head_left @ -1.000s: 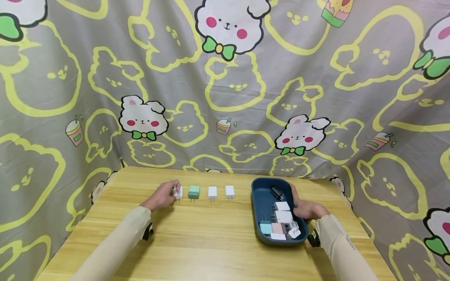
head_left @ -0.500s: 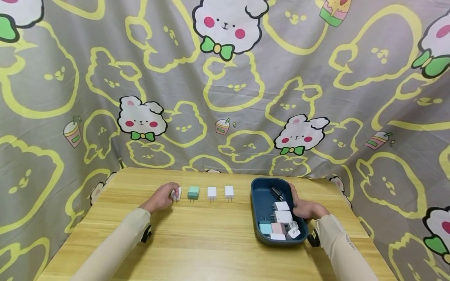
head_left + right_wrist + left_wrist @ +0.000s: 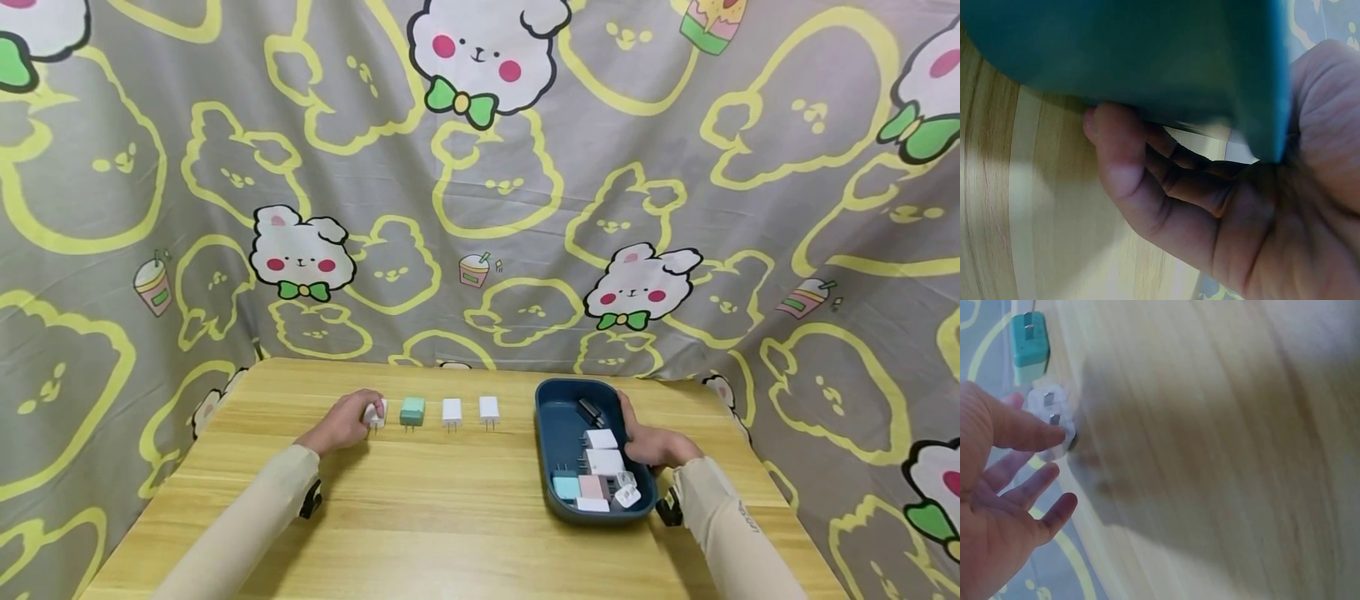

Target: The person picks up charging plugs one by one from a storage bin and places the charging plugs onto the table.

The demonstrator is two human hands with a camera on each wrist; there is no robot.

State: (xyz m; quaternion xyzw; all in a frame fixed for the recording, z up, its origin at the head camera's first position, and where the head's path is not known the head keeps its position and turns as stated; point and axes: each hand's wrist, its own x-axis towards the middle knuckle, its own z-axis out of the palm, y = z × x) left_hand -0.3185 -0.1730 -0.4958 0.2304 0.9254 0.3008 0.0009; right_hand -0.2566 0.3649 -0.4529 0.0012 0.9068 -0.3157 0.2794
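On the left of the table my left hand (image 3: 347, 422) pinches a white charger plug (image 3: 1064, 414) between thumb and index finger. The plug stands at the row's left end, two metal prongs facing me; my fingers cover part of it. Beside it are a green charger plug (image 3: 412, 412) and two more white charger plugs, one in the middle (image 3: 452, 411) and one on the right (image 3: 489, 408). My right hand (image 3: 654, 445) grips the right side of a dark blue bin (image 3: 557, 429), thumb over the rim, fingers curled beneath the wall in the right wrist view.
Inside the bin lie a black plug (image 3: 591, 412), several white plugs, a light blue plug (image 3: 566, 488) and a pink plug (image 3: 591, 487). The wooden table (image 3: 450, 517) ends at a patterned grey curtain (image 3: 420, 167), which also hangs along both sides.
My left hand has shifted the white charger plug slightly left, away from the green one, then stayed almost still. The right hand and bin have not visibly moved.
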